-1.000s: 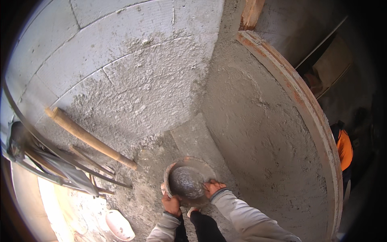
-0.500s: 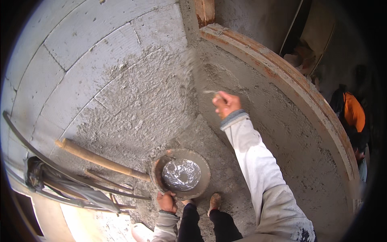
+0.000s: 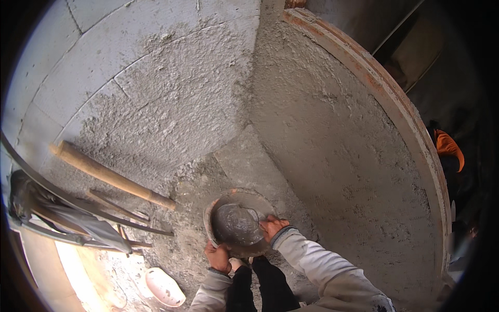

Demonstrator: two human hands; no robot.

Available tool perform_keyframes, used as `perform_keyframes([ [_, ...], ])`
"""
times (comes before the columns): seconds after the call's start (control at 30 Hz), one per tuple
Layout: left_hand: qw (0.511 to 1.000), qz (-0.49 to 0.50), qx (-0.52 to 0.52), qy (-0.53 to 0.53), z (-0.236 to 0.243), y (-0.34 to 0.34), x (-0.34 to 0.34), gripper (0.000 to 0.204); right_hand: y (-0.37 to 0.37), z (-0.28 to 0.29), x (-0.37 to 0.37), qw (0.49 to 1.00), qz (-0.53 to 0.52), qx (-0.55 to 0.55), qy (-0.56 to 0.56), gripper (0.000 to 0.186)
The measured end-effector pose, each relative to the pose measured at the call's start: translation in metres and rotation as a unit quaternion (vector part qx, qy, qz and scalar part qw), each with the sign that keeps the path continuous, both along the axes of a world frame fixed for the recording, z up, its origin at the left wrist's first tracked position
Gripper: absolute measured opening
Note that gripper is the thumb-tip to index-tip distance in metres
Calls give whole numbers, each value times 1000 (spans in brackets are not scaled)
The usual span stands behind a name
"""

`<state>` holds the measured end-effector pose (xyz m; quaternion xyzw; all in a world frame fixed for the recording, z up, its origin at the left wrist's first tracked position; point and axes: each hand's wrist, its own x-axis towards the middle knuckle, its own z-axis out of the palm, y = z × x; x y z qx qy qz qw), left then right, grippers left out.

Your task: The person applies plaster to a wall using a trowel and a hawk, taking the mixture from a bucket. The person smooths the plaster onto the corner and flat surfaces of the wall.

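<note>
Well left of my left hand slanted a thick wooden pole, with a dark sheet beyond it; a pale tub sat nearer, on the same side. Ahead of that hand, the block wall bore a rough grey coat. My left fingers were curled tight over the near rim of the round basin, which was between my hands, wet grey mix inside. My right hand, raised toward the wall corner half a second earlier, had dropped to the basin's right side, closed around what seemed a thin-edged tool, mostly hidden. I judged that this brought the tool back within reach of the mix. Right of it rose the smoother coated wall, with a person in orange farther off.
</note>
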<state>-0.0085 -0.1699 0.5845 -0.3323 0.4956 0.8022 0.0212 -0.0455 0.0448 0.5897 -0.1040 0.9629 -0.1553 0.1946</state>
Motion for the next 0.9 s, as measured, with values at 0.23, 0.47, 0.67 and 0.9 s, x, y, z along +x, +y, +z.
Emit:
perform_keyframes([
  [0.23,999,16,29,-14,3,-39,20,27,6,108,8,895,-122,-420,-90,36],
  [0.47,999,-32,26,-21,11,-63,27,31,125,171,-73,850,-387,-233,271,31],
  [0.67,999,-31,-9,24,15,-61,35,36,39,155,45,973,-169,-61,145,35],
  [0.9,997,-74,20,22,10,-21,40,35,-12,21,61,999,-53,-1,-5,38],
])
